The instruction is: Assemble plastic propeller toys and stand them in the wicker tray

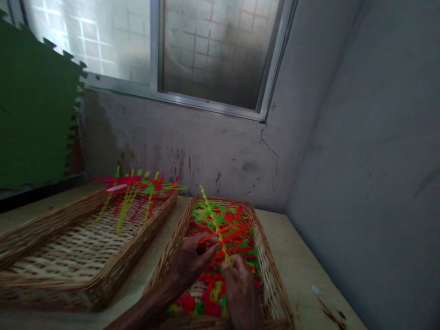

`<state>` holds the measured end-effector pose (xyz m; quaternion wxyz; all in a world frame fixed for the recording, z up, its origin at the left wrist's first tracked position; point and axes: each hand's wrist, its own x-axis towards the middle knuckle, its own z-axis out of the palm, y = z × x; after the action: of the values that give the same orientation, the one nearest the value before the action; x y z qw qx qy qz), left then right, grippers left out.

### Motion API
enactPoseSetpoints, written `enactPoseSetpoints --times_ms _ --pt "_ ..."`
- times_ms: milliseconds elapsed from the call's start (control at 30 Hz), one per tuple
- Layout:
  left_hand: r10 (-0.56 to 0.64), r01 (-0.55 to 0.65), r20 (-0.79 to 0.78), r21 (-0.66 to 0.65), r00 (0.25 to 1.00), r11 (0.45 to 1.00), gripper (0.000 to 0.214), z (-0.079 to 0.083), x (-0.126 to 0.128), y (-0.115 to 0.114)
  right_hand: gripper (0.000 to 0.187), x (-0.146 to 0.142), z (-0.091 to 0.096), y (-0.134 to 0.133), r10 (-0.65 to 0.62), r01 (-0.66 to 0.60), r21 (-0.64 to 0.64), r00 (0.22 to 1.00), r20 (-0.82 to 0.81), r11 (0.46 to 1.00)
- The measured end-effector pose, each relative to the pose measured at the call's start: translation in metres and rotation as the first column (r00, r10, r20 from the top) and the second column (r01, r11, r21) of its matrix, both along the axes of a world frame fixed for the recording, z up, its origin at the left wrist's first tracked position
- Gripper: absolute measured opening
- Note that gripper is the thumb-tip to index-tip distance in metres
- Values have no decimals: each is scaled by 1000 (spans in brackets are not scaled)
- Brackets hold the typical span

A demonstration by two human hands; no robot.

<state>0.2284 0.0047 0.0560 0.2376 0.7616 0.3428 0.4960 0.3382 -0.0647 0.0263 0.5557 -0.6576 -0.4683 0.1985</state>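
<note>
Our right hand (240,288) pinches a ridged yellow cable tie (215,224) near its lower end, the strip rising just beside our left hand (189,263), whose fingers (206,247) pinch a red cable tie (209,237). Beneath both hands, glossy tangled ties (237,224) fill a woven wicker tray (271,279).

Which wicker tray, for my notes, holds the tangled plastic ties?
The right tray, under the left hand and right hand; the other tray has ties only along its rim.

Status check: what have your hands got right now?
Right hand pinching yellow cable tie. Left hand at orange tie. Both over heaped wicker tray. Nothing in the way.
</note>
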Motion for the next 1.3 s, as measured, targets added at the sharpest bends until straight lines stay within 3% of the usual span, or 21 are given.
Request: enactPoseSetpoints --times_ms 67,167,233,267,333,400,433,467,500,533,600,633,700,767,933,1067,1133,1233,1300 --pt "0 0 6 -5 1000 1000 13 0 1 -1 29 1 0 0 -73 58 63 961 265 996" --pt "-16 17 25 -24 1000 1000 12 -2 3 -1 39 8 -2 2 -158 92 139 785 599 986" --pt "-18 19 26 -39 999 999 12 -3 3 1 44 15 -4 2 -171 45 193 683 710 980" --pt "-16 17 28 -42 999 999 13 -4 3 2 45 18 -4 1 -155 13 200 681 716 980" --pt "-14 15 20 -20 1000 1000 13 -4 3 5 40 19 -3 0 -50 -38 146 831 555 989" --pt "-12 12 -5 25 1000 1000 14 -3 1 6 38 15 1 -2 90 -103 48 969 230 993" --pt "-8 9 -22 49 1000 999 15 -3 1 7 39 12 3 -3 165 -165 12 986 5 986" --pt "1 2 -42 74 999 997 16 -2 0 7 39 8 4 -5 234 -238 12 943 -237 971" --pt "14 -8 -58 101 998 995 17 -1 0 7 39 4 6 -6 294 -307 50 835 -465 950" --pt "24 -14 -74 127 997 992 18 0 0 8 37 1 7 -7 337 -351 117 674 -657 929" --pt "21 -3 -102 182 995 983 19 0 1 9 32 -4 7 -10 381 -362 267 294 -876 893" --pt "16 6 -109 204 994 979 18 0 1 10 31 -5 7 -11 396 -354 315 184 -900 880" --pt "12 11 -95 231 995 973 15 -1 2 11 30 -6 6 -12 417 -359 362 87 -905 860" --pt "25 -7 -75 231 997 973 14 -3 3 13 34 -6 7 -12 407 -369 333 143 -902 868" --pt "30 -17 -80 157 996 987 14 0 3 14 52 3 17 -11 324 -421 63 586 -743 905" --pt "20 -11 -90 109 996 994 16 3 6 9 51 12 13 -12 319 -393 -81 835 -448 916" --pt "36 -27 -74 106 997 994 17 4 9 7 45 14 6 -12 233 -256 -109 954 -189 961" --pt "62 -57 -38 113 997 992 15 2 12 3 37 12 -3 -12 22 -16 -36 986 167 999" --pt "60 -57 -31 105 998 993 14 1 13 3 31 11 -5 -11 -38 38 6 958 285 999"
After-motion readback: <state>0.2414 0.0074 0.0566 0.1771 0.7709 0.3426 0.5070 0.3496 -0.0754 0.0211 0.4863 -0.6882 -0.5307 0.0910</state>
